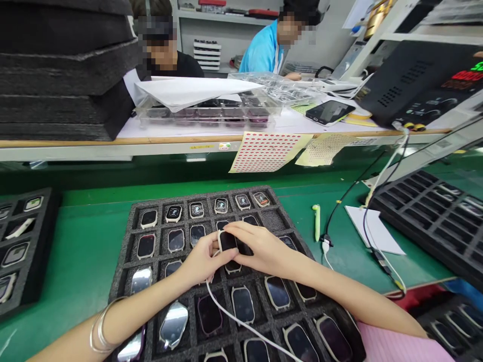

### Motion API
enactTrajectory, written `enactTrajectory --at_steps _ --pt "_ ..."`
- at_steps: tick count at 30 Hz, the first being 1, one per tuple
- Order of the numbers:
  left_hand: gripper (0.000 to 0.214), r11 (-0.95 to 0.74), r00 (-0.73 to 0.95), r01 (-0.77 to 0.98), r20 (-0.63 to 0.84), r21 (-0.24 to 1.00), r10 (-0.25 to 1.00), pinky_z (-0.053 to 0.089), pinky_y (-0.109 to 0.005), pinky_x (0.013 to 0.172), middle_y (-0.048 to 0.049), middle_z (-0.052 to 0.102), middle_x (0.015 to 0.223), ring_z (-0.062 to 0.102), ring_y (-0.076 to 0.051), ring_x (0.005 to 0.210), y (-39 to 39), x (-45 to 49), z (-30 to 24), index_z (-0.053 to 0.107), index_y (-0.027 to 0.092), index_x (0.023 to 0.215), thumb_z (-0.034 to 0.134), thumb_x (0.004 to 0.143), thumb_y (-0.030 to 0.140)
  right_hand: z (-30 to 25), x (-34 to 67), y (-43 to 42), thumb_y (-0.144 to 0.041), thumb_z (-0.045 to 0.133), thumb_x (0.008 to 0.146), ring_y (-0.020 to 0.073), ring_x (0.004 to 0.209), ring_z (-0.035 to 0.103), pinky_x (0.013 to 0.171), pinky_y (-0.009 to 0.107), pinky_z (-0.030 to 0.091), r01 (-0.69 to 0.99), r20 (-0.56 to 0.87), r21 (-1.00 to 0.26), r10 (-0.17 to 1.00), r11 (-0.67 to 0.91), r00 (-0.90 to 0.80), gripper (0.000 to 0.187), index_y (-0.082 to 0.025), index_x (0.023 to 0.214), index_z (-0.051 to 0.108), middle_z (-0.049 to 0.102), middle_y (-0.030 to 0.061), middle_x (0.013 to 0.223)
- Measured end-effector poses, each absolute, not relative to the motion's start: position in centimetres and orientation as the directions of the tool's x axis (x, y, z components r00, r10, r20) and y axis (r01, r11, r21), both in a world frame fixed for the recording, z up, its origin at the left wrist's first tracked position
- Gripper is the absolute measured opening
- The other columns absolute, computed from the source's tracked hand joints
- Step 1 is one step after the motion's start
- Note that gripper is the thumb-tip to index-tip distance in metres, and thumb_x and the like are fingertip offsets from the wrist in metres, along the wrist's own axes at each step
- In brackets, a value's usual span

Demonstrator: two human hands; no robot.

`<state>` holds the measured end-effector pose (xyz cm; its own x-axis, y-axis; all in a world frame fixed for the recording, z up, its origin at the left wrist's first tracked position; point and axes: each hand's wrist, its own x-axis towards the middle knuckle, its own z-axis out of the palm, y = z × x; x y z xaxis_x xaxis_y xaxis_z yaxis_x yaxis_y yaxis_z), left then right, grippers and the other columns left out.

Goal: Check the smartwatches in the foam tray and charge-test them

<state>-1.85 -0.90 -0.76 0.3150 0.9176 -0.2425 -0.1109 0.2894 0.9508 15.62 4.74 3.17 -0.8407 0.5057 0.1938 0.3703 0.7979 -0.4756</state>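
Observation:
A black foam tray [124, 246] with several smartwatch bodies in its pockets lies on the green table in front of me. Above the tray's middle, my left hand [202, 261] grips one smartwatch body [227, 241] with a white rim and dark screen. A white cable [241, 322] runs from that watch toward me across the tray. My right hand [260, 246] rests over the same watch, fingers curled onto its right side and top.
A second foam tray [22, 246] with watches sits at far left, another empty-looking one [433, 221] at right. A green pen [316, 221], white paper [373, 229] and black cables lie to the right. Two people sit behind the raised shelf [188, 143].

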Motion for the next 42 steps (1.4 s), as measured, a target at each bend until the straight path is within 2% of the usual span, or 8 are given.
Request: enactTrajectory --at_steps 4,8,11,14,22,28,37,42 --pt "0.030 0.250 0.310 -0.200 -0.181 0.947 0.934 0.049 -0.025 0.074 -0.0039 0.068 0.086 0.064 -0.017 0.086 -0.7 -1.8 -0.6 0.059 0.014 0.104 0.067 0.080 0.030 3.1 15.8 5.1 -0.012 0.065 0.077 0.0210 0.099 0.061 0.086 0.033 0.053 0.338 0.196 -0.606 0.547 0.720 -0.814 0.039 -0.014 0.115 0.053 0.062 0.0088 0.109" --pt "0.028 0.206 0.300 -0.205 -0.139 0.957 0.944 0.047 -0.031 0.083 -0.0070 0.067 0.095 0.062 -0.020 0.091 -0.8 -1.8 -1.4 0.058 0.013 0.105 0.063 0.083 0.030 2.7 15.7 5.1 -0.017 0.062 0.084 0.0245 0.102 0.060 0.084 0.038 0.054 0.389 0.152 -0.483 0.513 0.785 -0.845 0.037 -0.014 0.119 0.050 0.057 0.0131 0.116" --pt "0.020 0.131 0.280 -0.149 -0.086 0.980 0.956 0.045 -0.030 0.082 -0.0062 0.066 0.092 0.060 -0.019 0.087 -1.0 -1.9 -1.7 0.060 0.013 0.097 0.062 0.084 0.028 2.3 15.6 4.9 -0.021 0.059 0.088 0.0256 0.098 0.061 0.079 0.039 0.055 0.346 0.155 -0.367 0.423 0.864 -0.893 0.034 -0.014 0.120 0.050 0.058 0.0143 0.113" --pt "0.017 0.127 0.302 -0.150 -0.077 0.980 0.950 0.045 -0.028 0.077 -0.0045 0.065 0.088 0.058 -0.017 0.083 -1.1 -2.0 -1.7 0.061 0.013 0.094 0.063 0.083 0.026 1.7 15.8 4.7 -0.022 0.058 0.088 0.0268 0.095 0.061 0.077 0.040 0.055 0.296 0.283 -0.306 0.383 0.905 -0.879 0.037 -0.011 0.122 0.049 0.058 0.0158 0.110" --pt "0.026 0.218 0.313 -0.178 -0.154 0.960 0.937 0.047 -0.028 0.074 -0.0043 0.068 0.087 0.061 -0.018 0.080 -1.4 -2.3 -1.0 0.065 0.014 0.093 0.069 0.078 0.035 0.5 16.1 4.5 -0.024 0.059 0.086 0.0216 0.093 0.058 0.076 0.034 0.054 0.166 0.398 -0.535 0.420 0.829 -0.816 0.048 -0.015 0.130 0.043 0.055 0.0126 0.109" --pt "0.028 0.227 0.350 -0.224 -0.139 0.948 0.927 0.046 -0.028 0.075 -0.0040 0.068 0.087 0.060 -0.018 0.081 -1.4 -2.4 -1.1 0.065 0.014 0.095 0.070 0.077 0.035 0.5 16.1 4.6 -0.023 0.062 0.085 0.0204 0.092 0.056 0.076 0.033 0.053 0.103 0.427 -0.583 0.413 0.806 -0.804 0.047 -0.014 0.128 0.046 0.054 0.0123 0.106" --pt "0.028 0.174 0.382 -0.118 -0.117 0.978 0.917 0.044 -0.029 0.078 -0.0040 0.062 0.095 0.056 -0.017 0.086 -1.5 -2.2 -1.3 0.058 0.015 0.105 0.061 0.084 0.035 1.3 16.5 4.7 -0.029 0.063 0.087 0.0213 0.098 0.056 0.083 0.035 0.051 0.148 0.358 -0.611 0.437 0.778 -0.825 0.044 -0.016 0.126 0.050 0.054 0.0119 0.110" --pt "0.042 0.216 0.458 -0.010 -0.188 0.976 0.869 0.042 -0.025 0.067 -0.0013 0.056 0.092 0.053 -0.014 0.078 -1.8 -2.0 -1.0 0.047 0.019 0.113 0.066 0.080 0.037 3.3 20.4 7.5 -0.038 0.069 0.083 0.0256 0.107 0.052 0.095 0.041 0.044 0.359 0.318 -0.586 0.613 0.727 -0.723 0.045 -0.020 0.122 0.054 0.051 0.0105 0.112"
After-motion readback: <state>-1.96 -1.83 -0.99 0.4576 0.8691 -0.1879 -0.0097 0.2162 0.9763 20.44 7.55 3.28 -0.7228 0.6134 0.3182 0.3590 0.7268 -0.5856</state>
